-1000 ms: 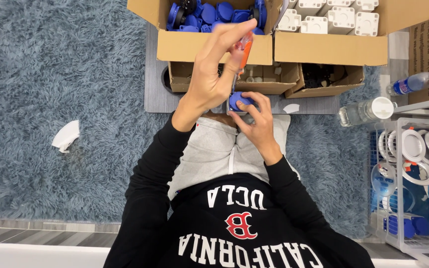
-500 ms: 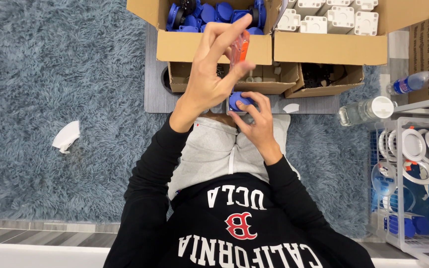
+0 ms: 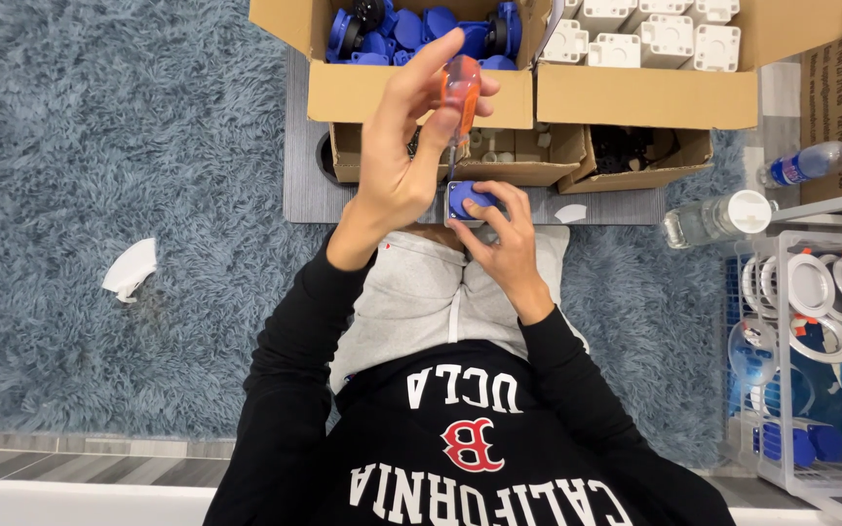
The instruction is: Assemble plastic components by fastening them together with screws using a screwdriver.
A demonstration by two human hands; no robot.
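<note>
Left fingers (image 3: 419,93): wrapped round the orange screwdriver (image 3: 460,86), tip down.
Right hand (image 3: 507,229): pinching the blue part (image 3: 468,200) above the lap.
Doing it well: keep blade upright, part steady.
Beyond: cardboard boxes (image 3: 411,93).

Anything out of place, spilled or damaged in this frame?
One stray item: a crumpled white scrap of paper lies alone on the shaggy blue-grey rug, left of the person. Otherwise orderly: the left hand holds an orange-handled screwdriver over a small blue plastic part gripped by the right hand. No spills.
</note>
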